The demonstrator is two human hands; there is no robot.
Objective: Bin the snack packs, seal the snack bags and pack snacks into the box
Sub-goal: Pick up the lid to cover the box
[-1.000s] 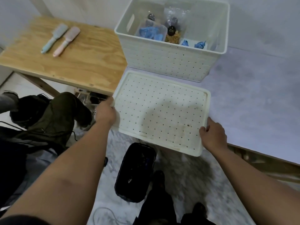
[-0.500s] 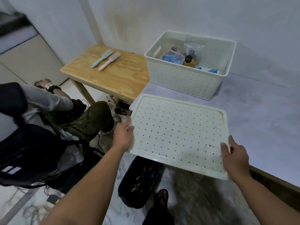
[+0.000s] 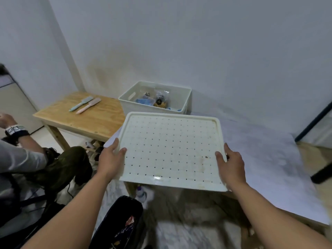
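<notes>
I hold a white perforated lid (image 3: pixel 170 150) in the air, tilted, in front of the white box (image 3: pixel 186 99). My left hand (image 3: pixel 110 158) grips its left edge with the thumb on top. My right hand (image 3: pixel 230 163) grips its right edge the same way. The box stands at the back of the pale table (image 3: pixel 260 151), its near wall hidden by the lid. Inside it lie blue snack packs (image 3: pixel 144 101) and a clear snack bag (image 3: pixel 160 98) with brown contents.
A wooden side table (image 3: pixel 86 119) at the left carries two brushes (image 3: pixel 85 104). A seated person (image 3: pixel 27 155) is at the far left. A black bag (image 3: pixel 122 221) and a bottle (image 3: pixel 141 192) sit on the floor below the lid.
The lid has risen and moved toward the box, held by both hands. My view has lifted, showing more wall.
</notes>
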